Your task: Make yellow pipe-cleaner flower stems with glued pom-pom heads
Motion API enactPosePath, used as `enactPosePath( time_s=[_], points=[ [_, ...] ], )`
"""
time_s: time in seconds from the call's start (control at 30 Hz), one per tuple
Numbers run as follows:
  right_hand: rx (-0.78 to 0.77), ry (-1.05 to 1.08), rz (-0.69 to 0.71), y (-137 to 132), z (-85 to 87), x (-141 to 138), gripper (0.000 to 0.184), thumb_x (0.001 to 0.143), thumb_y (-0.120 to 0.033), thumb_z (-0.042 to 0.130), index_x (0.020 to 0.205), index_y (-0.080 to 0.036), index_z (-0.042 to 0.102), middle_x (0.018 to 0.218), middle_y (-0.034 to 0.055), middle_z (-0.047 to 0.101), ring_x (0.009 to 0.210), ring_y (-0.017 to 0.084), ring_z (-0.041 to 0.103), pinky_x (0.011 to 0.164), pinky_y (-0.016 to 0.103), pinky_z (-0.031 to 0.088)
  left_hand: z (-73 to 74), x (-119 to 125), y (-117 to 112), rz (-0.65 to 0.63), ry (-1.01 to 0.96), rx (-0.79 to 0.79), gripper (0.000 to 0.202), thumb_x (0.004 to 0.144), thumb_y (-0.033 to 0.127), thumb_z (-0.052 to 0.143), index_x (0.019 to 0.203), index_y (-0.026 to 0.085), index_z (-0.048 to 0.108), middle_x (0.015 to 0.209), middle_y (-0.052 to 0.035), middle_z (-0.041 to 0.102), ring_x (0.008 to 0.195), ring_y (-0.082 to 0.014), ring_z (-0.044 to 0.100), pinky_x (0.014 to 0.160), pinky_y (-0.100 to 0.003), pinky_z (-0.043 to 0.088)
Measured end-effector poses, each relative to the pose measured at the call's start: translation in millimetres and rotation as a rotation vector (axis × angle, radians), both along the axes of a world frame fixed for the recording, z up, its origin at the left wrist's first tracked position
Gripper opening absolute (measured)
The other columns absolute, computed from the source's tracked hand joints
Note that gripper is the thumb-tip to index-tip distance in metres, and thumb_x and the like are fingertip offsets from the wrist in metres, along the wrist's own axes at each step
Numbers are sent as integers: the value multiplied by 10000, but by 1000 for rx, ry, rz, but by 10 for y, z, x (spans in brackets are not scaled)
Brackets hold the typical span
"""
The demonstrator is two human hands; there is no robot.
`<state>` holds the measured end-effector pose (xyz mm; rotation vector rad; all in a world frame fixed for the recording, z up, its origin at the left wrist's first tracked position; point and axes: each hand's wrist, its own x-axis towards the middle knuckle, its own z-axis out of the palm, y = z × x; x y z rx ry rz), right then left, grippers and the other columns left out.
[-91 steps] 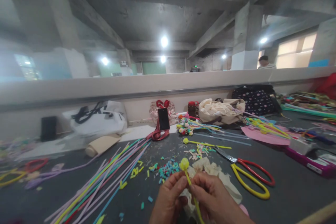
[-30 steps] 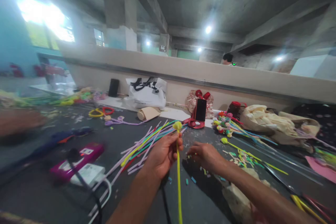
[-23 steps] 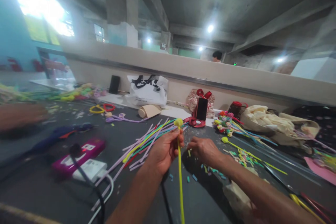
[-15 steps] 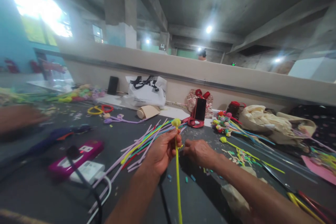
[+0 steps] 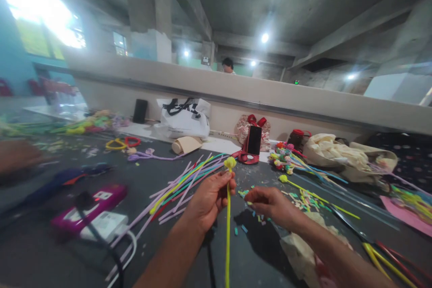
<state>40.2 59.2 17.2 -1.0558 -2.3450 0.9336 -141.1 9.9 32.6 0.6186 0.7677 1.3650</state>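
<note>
My left hand [image 5: 208,199] is closed around a yellow pipe cleaner [image 5: 227,238] just below its coiled yellow tip [image 5: 230,162], holding the stem upright over the dark table [image 5: 60,252]. My right hand [image 5: 270,204] hovers a little to the right with its fingers pinched together; whether anything is in them I cannot make out. Small coloured cut bits [image 5: 251,218] lie scattered under and around it.
A fan of long coloured pipe cleaners [image 5: 178,186] lies left of my hands. A magenta power strip with a white plug [image 5: 89,202] is at the left, scissors [image 5: 378,252] and crumpled paper [image 5: 303,252] at the right. A phone on a red stand [image 5: 253,141], bags and finished stems stand behind.
My right hand has drawn away from the stem to the right and lowered toward the cut bits. My left hand keeps holding the stem upright. A person behind the wall has walked left.
</note>
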Motion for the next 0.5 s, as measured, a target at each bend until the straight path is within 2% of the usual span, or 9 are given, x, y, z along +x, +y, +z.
enactPosePath(
  time_s=[0.17,0.33,0.4,0.5],
  points=[
    [-203,203,-144,-238,-45,217,143,700,-284,562,727,-145,582,559,-34,529,455,84,477,393,165,323,-98,198,-23,-181,85,-61,125,686,233,628,721,125,575,574,14,574,446,-47,520,368,-108,343],
    [-222,342,-267,-500,-27,466,132,705,-278,563,678,-151,586,499,-67,431,431,61,382,400,161,294,-155,462,-85,-316,143,-100,170,640,262,663,681,119,582,576,-2,583,472,-62,524,381,-117,332],
    [-198,384,-293,-599,1,564,109,698,-252,579,675,-151,610,503,-65,439,445,61,386,413,159,306,-158,599,-112,-359,118,-114,176,612,263,676,644,118,580,545,11,559,465,-59,503,406,-129,345],
    [-206,446,-339,-697,38,699,94,684,-243,606,689,-153,631,501,-62,463,415,56,392,395,157,323,-154,825,-138,-414,81,-129,199,585,277,687,613,116,573,508,30,514,424,-43,445,380,-132,292]
  ],
)
